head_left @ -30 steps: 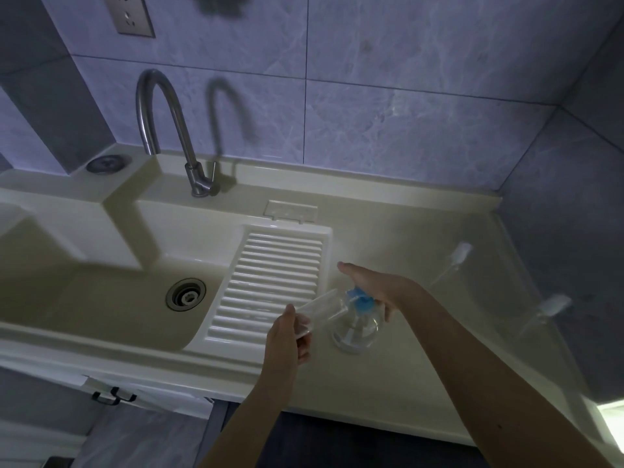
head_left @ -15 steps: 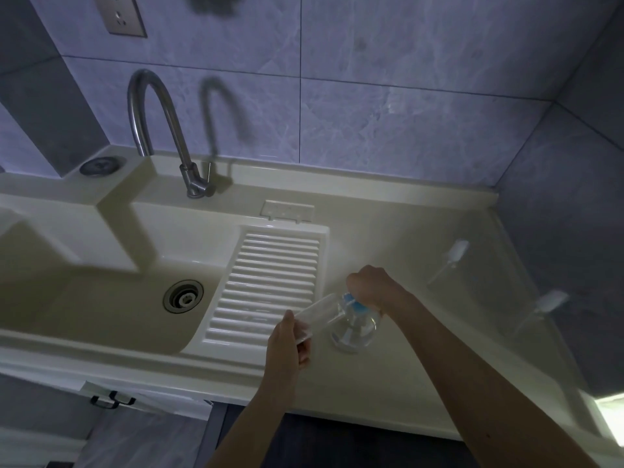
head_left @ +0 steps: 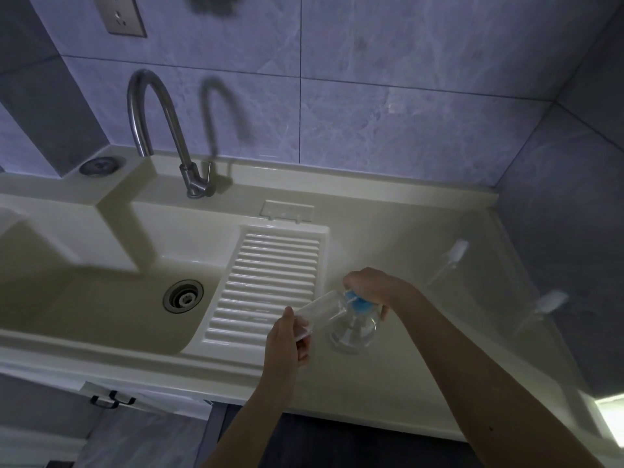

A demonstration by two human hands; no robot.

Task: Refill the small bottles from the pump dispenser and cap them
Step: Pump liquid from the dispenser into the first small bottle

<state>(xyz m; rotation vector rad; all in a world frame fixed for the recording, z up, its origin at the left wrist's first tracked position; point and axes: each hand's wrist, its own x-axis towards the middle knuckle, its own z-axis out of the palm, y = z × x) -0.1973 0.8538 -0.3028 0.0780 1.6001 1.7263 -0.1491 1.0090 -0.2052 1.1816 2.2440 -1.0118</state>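
Bench [head_left: 388, 393]: pale cream top beside the sink basin [head_left: 111, 309] and its ribbed washboard [head_left: 270, 288]; the work sits just right of those ribs
Spare bottles: two clear ones with white tops, one [head_left: 449, 261] and another [head_left: 543, 307], lie well apart from the hands, along the right wall
Pump dispenser [head_left: 354, 327]: clear round body standing on the bench, blue pump head on top
Right hand [head_left: 374, 287]: curled over the blue head, pressing down on it
Small bottle [head_left: 319, 310]: clear, tilted, its mouth up against the blue spout
Left hand [head_left: 287, 339]: fingers wrapped round the bottle's base
Doing it well, I'd say: keep the mouth snug under the spout, press slowly, steady the tilt so nothing dribbles onto the bench
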